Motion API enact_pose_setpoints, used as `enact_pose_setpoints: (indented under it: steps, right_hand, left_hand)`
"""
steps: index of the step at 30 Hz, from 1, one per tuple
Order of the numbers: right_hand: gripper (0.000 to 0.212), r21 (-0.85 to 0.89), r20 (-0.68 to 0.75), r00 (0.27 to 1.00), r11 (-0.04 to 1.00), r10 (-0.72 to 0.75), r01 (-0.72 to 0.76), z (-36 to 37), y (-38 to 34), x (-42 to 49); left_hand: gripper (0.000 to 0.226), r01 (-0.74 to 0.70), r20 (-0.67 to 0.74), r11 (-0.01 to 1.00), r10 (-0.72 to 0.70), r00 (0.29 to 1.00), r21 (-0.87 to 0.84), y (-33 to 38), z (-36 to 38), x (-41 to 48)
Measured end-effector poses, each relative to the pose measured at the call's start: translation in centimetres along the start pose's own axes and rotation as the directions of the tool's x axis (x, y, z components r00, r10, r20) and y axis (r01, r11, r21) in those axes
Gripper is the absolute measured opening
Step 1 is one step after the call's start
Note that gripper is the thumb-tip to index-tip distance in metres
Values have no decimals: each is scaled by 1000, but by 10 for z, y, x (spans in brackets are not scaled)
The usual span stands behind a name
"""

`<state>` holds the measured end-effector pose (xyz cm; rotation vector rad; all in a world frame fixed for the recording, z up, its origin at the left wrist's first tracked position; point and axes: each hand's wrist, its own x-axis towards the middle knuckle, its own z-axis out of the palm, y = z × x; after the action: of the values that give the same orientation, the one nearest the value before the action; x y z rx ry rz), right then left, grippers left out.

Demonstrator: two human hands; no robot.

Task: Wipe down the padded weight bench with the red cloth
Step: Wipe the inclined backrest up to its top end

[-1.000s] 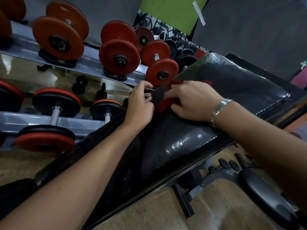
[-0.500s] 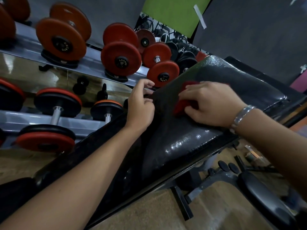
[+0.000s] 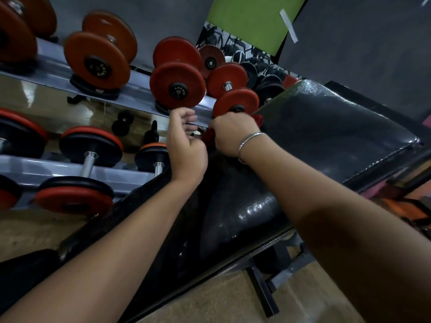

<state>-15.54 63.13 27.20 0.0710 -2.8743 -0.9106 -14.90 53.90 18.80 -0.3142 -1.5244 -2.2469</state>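
The black padded bench [image 3: 326, 131] runs diagonally from lower left to upper right, its vinyl shiny. My right hand [image 3: 233, 134] is closed on the red cloth [image 3: 208, 135] at the bench's far left edge; only small red bits show beside the fingers, one more at the knuckles' right. My left hand [image 3: 186, 145] sits just left of it at the same edge, fingers curled; whether it grips the edge or the cloth is hidden. A silver bracelet circles my right wrist.
A dumbbell rack [image 3: 130, 89] with red and black dumbbells [image 3: 177, 85] stands right behind the bench edge, close to both hands. The bench's metal frame [image 3: 263, 290] and a wooden floor [image 3: 210, 304] lie below. A grey wall and green panel are behind.
My right hand slid the red cloth from the top of the pad leftward to its far edge, beside my left hand. The view has also shifted slightly.
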Motion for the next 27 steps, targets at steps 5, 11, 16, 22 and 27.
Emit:
enact_pose_setpoints:
  steps: [5,11,16,22,27]
  right_hand:
    - [32,133,42,980,973,-197,189,8,-11,-15]
    - [49,247,68,977,952,-203,181,-21,27,-54]
    - [50,155,-44,995,983,-90,96,-39,65,-77]
    - [41,109,-174,973,985,154,-137,-55,112,-101]
    - [37,190,-232,874,901,428,-391,-64,147,-117]
  left_hand:
    - [56,0,-3,1000,1,1000,27,-3,-3,2]
    - [50,-37,94,997,30,995,74,-3,16,-5]
    - [43,-93,271,986,53,961,136,4,42,-13]
    - [35,-272,432,948,180,884,162,28,78,-15]
    - [35,-357,530,896,175,830,264,43,105,-12]
